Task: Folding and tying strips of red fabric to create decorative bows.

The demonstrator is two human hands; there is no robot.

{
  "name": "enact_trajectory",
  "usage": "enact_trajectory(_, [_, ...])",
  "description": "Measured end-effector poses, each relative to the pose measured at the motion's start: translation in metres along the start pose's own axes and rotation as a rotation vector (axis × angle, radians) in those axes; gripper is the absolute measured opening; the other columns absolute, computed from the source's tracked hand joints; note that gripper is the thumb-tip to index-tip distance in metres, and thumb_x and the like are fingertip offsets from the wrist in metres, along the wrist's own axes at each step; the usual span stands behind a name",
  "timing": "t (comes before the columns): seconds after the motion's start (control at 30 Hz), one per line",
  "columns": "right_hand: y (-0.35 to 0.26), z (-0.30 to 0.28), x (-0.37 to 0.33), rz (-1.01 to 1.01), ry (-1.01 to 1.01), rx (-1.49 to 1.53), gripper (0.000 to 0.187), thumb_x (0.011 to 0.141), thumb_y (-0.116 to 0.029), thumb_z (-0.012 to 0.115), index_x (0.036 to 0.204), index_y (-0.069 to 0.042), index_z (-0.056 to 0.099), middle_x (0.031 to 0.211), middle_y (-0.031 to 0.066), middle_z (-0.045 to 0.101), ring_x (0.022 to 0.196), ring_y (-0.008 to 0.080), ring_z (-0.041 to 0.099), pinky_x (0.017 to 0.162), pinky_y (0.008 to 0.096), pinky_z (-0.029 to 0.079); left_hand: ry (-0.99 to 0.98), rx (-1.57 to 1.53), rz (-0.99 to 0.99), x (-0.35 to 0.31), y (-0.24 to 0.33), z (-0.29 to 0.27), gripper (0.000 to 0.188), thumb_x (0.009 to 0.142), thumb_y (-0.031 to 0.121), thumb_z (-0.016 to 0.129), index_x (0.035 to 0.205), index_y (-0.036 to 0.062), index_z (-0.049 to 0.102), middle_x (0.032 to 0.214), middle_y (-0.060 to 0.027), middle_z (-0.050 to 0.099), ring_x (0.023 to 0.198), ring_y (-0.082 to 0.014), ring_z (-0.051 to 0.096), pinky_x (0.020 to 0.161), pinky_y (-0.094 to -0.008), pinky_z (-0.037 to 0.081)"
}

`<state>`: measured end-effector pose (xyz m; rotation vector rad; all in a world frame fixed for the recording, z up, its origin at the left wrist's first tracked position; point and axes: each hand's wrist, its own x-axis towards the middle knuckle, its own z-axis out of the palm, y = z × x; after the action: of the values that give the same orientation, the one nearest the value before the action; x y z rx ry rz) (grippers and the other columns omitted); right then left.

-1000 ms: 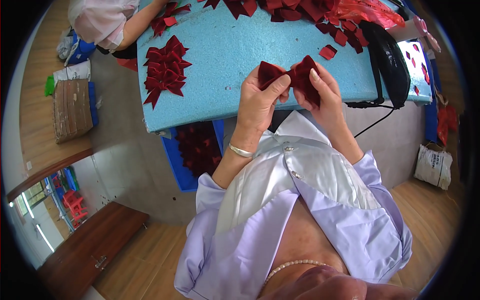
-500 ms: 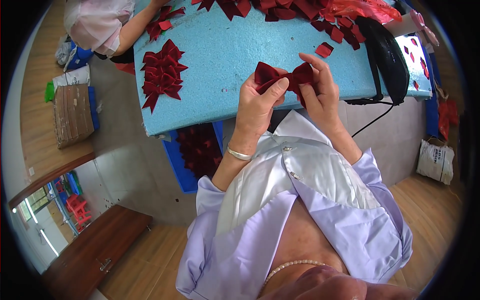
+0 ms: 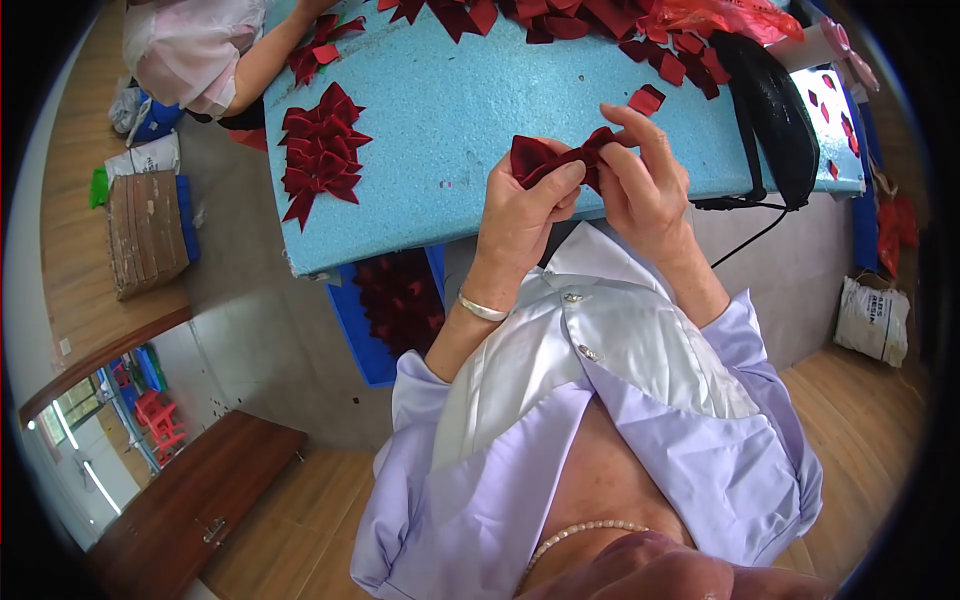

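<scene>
Shows as a dark red velvet bow, held up in the upper half of the frame, just right of centre. Looks soft and matte. Flares at left into a wide, full loop; narrows toward a gathered middle; rises at right into a smaller, bunched fold, largely covered. Lies roughly crosswise in the frame, gripped near its middle.

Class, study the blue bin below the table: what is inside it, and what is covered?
Inside the blue bin are heaped dark red pieces. The table covers the bin's far end, and the heap hides what lies beneath.
</scene>
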<state>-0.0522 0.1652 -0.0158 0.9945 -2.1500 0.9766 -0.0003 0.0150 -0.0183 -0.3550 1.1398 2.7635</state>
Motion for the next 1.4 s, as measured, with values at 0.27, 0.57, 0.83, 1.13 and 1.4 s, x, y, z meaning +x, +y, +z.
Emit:
enact_trajectory(0.27, [-0.002,-0.002,0.002,-0.010,-0.062,0.049,0.026,0.067,0.014,0.061,0.090,0.003,0.059,0.085,0.0148,0.058,0.063,0.0254,0.060,0.051,0.0320,0.049,0.026,-0.042,-0.054,0.003,0.002,0.001,0.014,0.083,0.003,0.066,0.091,0.0043,0.055,0.074,0.0005,0.051,0.057,-0.0053,0.044,0.045,-0.0198,0.033])
enact_trajectory(0.57, [0.003,-0.003,0.000,-0.035,-0.032,0.125,0.028,0.067,0.015,0.059,0.092,0.004,0.054,0.081,0.0145,0.058,0.061,0.0241,0.058,0.050,0.0310,0.046,-0.012,-0.032,-0.044,0.000,0.004,0.001,0.013,0.083,0.003,0.065,0.090,0.0031,0.054,0.071,0.0011,0.049,0.055,-0.0047,0.041,0.045,-0.0200,0.030])
enact_trajectory(0.83, [-0.001,-0.002,0.002,-0.069,-0.028,0.065,0.027,0.067,0.015,0.058,0.092,0.005,0.054,0.072,0.0126,0.057,0.053,0.0231,0.055,0.045,0.0303,0.043,-0.006,0.016,-0.009,-0.005,0.006,0.005,0.009,0.084,0.003,0.062,0.090,0.0014,0.055,0.068,-0.0003,0.049,0.054,-0.0062,0.042,0.045,-0.0206,0.031])
enact_trajectory(1.13, [-0.003,-0.001,0.003,0.015,0.023,0.057,0.024,0.067,0.012,0.059,0.089,0.003,0.057,0.066,0.0122,0.056,0.051,0.0206,0.054,0.044,0.0284,0.041,-0.032,0.023,0.017,-0.007,0.005,0.008,0.010,0.084,0.002,0.063,0.090,0.0027,0.055,0.070,0.0007,0.050,0.055,-0.0053,0.040,0.046,-0.0204,0.031])
enact_trajectory(1.4, [-0.003,-0.005,0.011,-0.005,-0.058,0.029,0.033,0.064,0.013,0.060,0.095,0.002,0.057,0.078,0.0120,0.058,0.056,0.0195,0.055,0.047,0.0278,0.044,0.026,-0.098,0.013,-0.008,0.004,0.009,0.015,0.082,0.001,0.063,0.094,0.0021,0.054,0.071,0.0006,0.052,0.051,-0.0033,0.038,0.044,-0.0202,0.029])
